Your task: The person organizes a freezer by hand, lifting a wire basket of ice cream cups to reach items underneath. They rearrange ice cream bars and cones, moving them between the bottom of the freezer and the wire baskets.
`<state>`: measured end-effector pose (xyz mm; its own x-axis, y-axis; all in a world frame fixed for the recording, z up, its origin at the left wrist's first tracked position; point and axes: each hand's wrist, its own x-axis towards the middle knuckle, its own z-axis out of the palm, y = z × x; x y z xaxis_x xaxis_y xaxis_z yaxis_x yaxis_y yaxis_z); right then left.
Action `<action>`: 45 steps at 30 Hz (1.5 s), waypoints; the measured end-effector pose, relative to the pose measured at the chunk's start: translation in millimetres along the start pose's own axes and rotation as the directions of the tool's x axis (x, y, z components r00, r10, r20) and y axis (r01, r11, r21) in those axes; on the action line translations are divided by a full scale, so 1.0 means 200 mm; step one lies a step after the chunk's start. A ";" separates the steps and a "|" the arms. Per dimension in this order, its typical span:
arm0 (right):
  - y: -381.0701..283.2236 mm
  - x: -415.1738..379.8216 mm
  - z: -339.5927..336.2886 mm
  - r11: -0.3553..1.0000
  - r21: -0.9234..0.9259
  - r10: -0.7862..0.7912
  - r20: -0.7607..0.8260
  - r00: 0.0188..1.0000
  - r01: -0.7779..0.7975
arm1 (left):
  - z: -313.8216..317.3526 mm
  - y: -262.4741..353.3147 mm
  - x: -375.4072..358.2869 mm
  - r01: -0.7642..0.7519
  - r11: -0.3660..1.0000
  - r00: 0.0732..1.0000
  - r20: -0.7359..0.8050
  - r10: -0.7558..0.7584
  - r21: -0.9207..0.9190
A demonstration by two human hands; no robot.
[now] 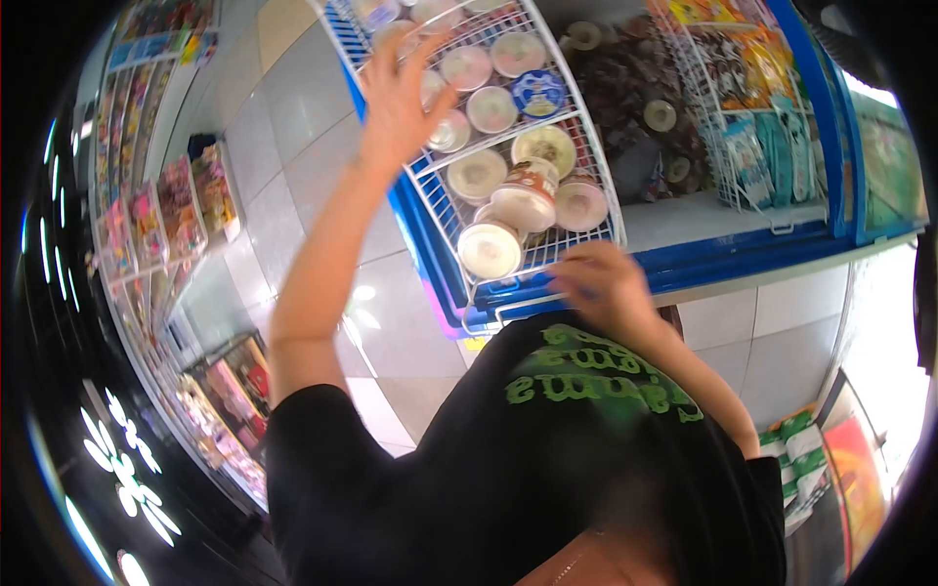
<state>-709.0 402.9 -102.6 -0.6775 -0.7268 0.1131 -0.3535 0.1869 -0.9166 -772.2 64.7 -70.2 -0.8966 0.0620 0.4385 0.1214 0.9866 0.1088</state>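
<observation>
Wire basket (586, 109), set along the left of the blue freezer (703, 262): lidded cups (491, 109), mostly lid-up, close-packed, divider probably there against sliding. Near section: brown-patterned cup (532, 180) tilted across neighbours, perhaps for lack of floor room. Left hand (399, 122): open, fingers spread over lids by the left edge, seemingly for reach. Right hand (604, 283): fingers loosely bent beside the near right corner; grip blurred, impossible to tell.
</observation>
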 end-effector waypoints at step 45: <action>1.71 -0.45 -2.39 0.428 -0.715 0.150 -0.547 0.823 -0.553 | 3.33 1.22 0.08 0.720 0.693 0.419 0.801 -0.427 -0.008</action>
<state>-1077.3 848.5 -242.5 -0.9639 -0.2088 0.1652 -0.2376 0.9545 -0.1802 -1041.0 406.6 -631.5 -0.7690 -0.2740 -0.5775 -0.5584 0.7277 0.3983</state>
